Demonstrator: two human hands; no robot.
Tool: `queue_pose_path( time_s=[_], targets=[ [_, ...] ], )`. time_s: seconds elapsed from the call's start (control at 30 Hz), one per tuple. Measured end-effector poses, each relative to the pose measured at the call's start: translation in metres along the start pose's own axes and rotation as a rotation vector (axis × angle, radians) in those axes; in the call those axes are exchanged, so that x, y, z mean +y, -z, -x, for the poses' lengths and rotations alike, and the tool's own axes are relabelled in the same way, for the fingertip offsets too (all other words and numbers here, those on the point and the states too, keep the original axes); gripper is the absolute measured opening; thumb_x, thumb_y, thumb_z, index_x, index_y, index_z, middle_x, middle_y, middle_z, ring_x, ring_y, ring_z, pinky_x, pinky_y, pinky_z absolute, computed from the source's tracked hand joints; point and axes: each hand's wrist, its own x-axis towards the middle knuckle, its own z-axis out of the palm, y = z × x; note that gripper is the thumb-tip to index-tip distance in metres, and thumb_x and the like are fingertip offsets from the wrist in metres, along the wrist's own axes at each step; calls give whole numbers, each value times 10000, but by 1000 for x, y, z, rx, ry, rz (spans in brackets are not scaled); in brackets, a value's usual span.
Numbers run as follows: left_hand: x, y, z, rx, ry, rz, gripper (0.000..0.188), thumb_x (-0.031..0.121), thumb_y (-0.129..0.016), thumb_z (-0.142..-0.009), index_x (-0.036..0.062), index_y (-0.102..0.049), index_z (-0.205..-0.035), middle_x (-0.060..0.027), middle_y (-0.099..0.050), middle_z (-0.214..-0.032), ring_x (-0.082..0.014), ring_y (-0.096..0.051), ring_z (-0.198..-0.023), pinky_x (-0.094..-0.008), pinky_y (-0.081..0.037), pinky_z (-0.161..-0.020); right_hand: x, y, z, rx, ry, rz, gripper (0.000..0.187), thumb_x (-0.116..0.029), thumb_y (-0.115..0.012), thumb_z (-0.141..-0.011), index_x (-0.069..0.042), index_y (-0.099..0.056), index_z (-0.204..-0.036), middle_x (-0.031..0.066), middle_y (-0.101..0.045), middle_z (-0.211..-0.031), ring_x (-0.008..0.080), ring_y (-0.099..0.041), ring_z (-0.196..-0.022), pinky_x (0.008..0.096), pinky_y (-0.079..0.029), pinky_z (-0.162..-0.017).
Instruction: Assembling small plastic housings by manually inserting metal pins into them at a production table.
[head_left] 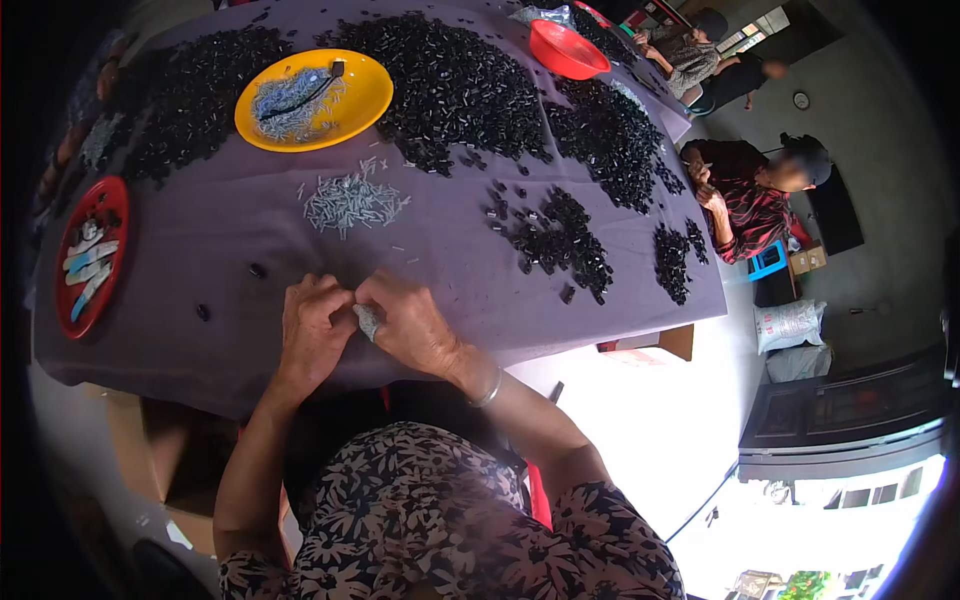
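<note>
Close together near the table's front edge, my left hand and my right hand meet at the fingertips. My right hand is closed round a pale grey speckled bundle, whose kind I cannot make out. The left hand's fingers are pinched, and whatever they hold is hidden. Just beyond the hands lies a loose pile of small pale sticks. Two small black pieces, one of them a dark oval piece, lie left of my left hand. A small heap of black pieces sits to the right.
A yellow plate holds more pale sticks and a dark brush-like tool. The red tray at left carries white and blue tools. Large black heaps and a red bowl lie farther back. Other people sit around the purple-covered table.
</note>
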Motion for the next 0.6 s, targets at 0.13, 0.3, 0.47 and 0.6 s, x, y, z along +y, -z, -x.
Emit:
queue_pose_path(
  time_s=[0.13,0.3,0.47,0.6],
  targets=[
    [2,2,1,15,-39,-48,138,6,-662,-666,36,-675,-800,-58,-578,-747,-283,-545,-777,-399,-409,-727,0,-3,1,45,61,43,129,28,-644,-747,-19,-604,-861,172,-620,-830,388,-627,-778,421,-500,-660],
    [-3,2,-6,6,-82,-5,142,-6,-687,-682,41,-679,-815,-52,-577,-771,-268,-548,-783,-388,-409,-735,-4,6,-10,26,58,24,121,47,-661,-728,-5,-615,-826,163,-627,-800,361,-643,-759,398,-508,-639],
    [-2,0,-4,-22,-23,32,126,-1,-693,-697,41,-679,-815,-40,-580,-776,-251,-546,-795,-379,-408,-746,2,3,-7,33,76,-5,142,51,-671,-731,-8,-619,-849,144,-629,-795,339,-648,-736,389,-509,-631],
    [-4,0,-1,-13,-42,-24,125,21,-726,-692,49,-679,-805,-28,-573,-760,-225,-543,-777,-366,-406,-745,-3,15,-4,-62,-58,-84,158,20,-705,-762,-30,-640,-897,86,-669,-824,207,-680,-742,327,-533,-656]
  ],
)
